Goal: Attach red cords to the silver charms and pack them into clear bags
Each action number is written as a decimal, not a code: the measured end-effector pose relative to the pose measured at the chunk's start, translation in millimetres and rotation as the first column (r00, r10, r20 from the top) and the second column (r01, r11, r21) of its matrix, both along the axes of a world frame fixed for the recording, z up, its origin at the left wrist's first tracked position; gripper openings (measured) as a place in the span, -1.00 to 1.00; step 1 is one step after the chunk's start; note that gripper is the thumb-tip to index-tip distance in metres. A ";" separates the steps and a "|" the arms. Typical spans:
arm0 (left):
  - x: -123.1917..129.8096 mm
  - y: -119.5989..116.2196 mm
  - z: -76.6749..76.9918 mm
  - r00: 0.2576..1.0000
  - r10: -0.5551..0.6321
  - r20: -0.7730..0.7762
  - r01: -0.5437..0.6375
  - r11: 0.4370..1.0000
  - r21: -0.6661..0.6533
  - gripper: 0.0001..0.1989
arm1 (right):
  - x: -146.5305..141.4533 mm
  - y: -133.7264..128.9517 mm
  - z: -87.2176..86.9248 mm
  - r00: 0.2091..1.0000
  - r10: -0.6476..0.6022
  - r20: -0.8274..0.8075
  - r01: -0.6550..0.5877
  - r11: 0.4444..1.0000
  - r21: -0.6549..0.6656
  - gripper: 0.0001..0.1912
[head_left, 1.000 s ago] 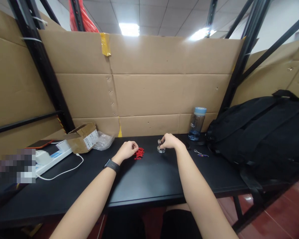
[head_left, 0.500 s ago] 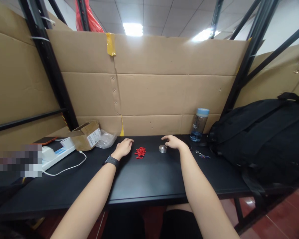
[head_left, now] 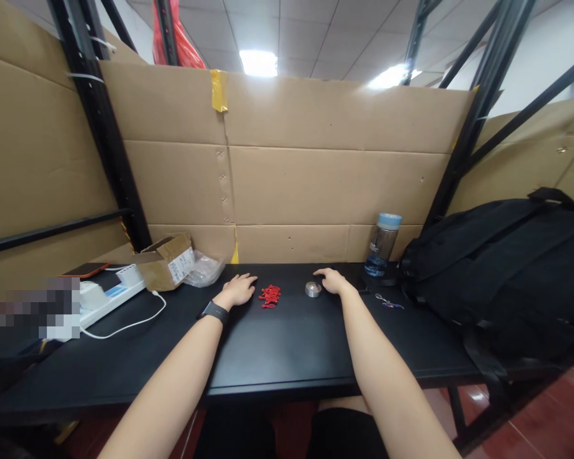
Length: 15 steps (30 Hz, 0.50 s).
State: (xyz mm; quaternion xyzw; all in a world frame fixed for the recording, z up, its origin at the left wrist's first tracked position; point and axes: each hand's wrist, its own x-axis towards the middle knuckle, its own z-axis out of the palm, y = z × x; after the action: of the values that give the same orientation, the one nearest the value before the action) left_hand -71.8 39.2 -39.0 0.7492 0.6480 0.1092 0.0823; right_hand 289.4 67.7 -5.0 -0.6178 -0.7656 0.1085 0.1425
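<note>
My left hand (head_left: 240,289) lies flat on the black table (head_left: 287,347) with its fingers spread, holding nothing. Just to its right is a small pile of red cord loops (head_left: 270,295). My right hand (head_left: 333,281) rests on the far part of the table. Its index finger stretches out to the left, while the other fingers are partly hidden; I see nothing held in it. Close beside it, on the near left side, sits a small round container (head_left: 312,289), clear and silvery, apart from the fingers.
A blue-lidded bottle (head_left: 384,245) and black backpack (head_left: 502,274) stand at right, near a small keychain-like item (head_left: 389,303). At left are an opened cardboard box (head_left: 162,262), clear plastic bag (head_left: 205,269), white power strip (head_left: 112,298) and cable (head_left: 124,328). Cardboard (head_left: 291,185) walls the back.
My left fingers have spread wider apart. The right hand's fingers have drawn in, leaving the index finger stretched out. The red loops and round container stay put on the table.
</note>
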 end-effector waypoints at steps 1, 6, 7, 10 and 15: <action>0.2 -0.1 0.2 1.000 -0.003 -0.007 0.003 1.000 -0.004 -0.42 | -1.5 0.9 -0.6 1.000 -0.012 0.002 0.012 1.000 -0.009 -0.44; 1.9 -0.4 0.8 0.999 -0.003 -0.033 0.002 1.000 -0.017 -0.41 | -7.2 1.6 -0.8 0.999 -0.050 0.003 0.050 0.998 -0.042 -0.42; 2.2 -0.5 0.9 0.999 -0.003 -0.036 0.003 1.000 -0.018 -0.41 | -7.5 1.1 -0.3 0.999 -0.052 0.002 0.052 0.998 -0.045 -0.41; 2.8 -0.7 1.1 0.999 -0.006 -0.037 0.005 1.000 -0.018 -0.41 | -7.8 -0.4 1.3 0.999 -0.052 -0.005 0.051 0.997 -0.052 -0.40; 3.0 -1.4 1.2 1.000 -0.022 -0.014 0.022 1.000 -0.004 -0.42 | -7.9 -1.6 2.8 0.999 -0.041 -0.028 0.039 0.997 -0.061 -0.38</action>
State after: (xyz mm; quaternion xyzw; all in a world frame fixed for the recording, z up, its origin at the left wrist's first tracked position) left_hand -68.9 37.9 -37.8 0.7568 0.6406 0.1020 0.0802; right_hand 281.6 66.1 -2.2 -0.6355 -0.7473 0.1376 0.1369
